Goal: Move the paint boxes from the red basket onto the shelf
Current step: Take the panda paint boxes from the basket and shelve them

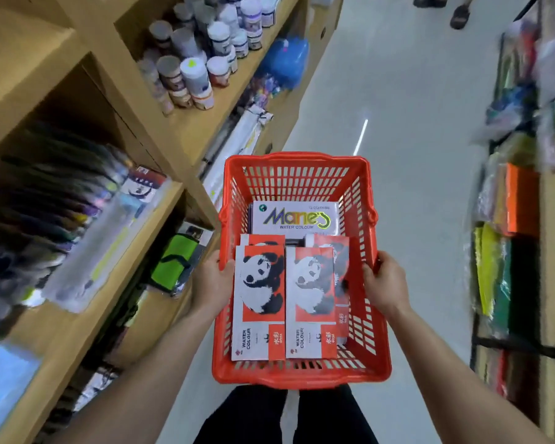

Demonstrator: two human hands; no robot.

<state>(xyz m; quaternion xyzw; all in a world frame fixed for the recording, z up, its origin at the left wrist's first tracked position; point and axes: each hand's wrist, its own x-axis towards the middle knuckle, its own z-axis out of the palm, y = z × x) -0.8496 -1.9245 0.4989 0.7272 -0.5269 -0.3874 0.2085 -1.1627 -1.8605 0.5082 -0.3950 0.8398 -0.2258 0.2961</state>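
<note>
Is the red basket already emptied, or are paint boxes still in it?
Not emptied. The red basket holds panda boxes lying flat, with a Marie's box behind them; none is out yet.

Blurred edges, buried boxes

The shelf (87, 238) goods smear into blur; lower panda boxes (342, 251) lie mostly covered; the Marie's box (295, 217) hides its near edge beneath them.

Red basket (297, 161): one, between the hands
Panda paint boxes (259, 302): four showing, two on top, two beneath
Marie's box (294, 217): one, beyond the hands
Hands: two, left hand (212, 283), right hand (385, 285)
</note>
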